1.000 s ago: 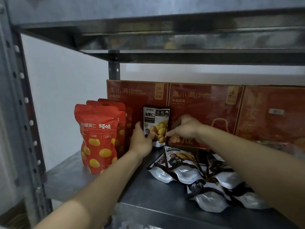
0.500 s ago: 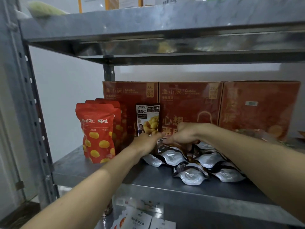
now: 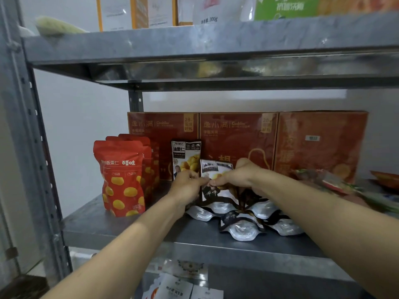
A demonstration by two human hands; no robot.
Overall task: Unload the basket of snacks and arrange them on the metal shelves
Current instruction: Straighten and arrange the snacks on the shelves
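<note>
Just below the hands, a pile of silver-backed packets lies flat on the metal shelf. The left hand and right hand together pinch one dark chestnut packet, holding it upright over the pile. Just beyond the left hand, a matching packet stands against red boxes. Red pouches stand to its left.

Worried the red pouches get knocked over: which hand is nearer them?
Left. The left hand sits just right of the red pouches, not touching; the right hand is farther right. Both pinch one dark packet.
</note>
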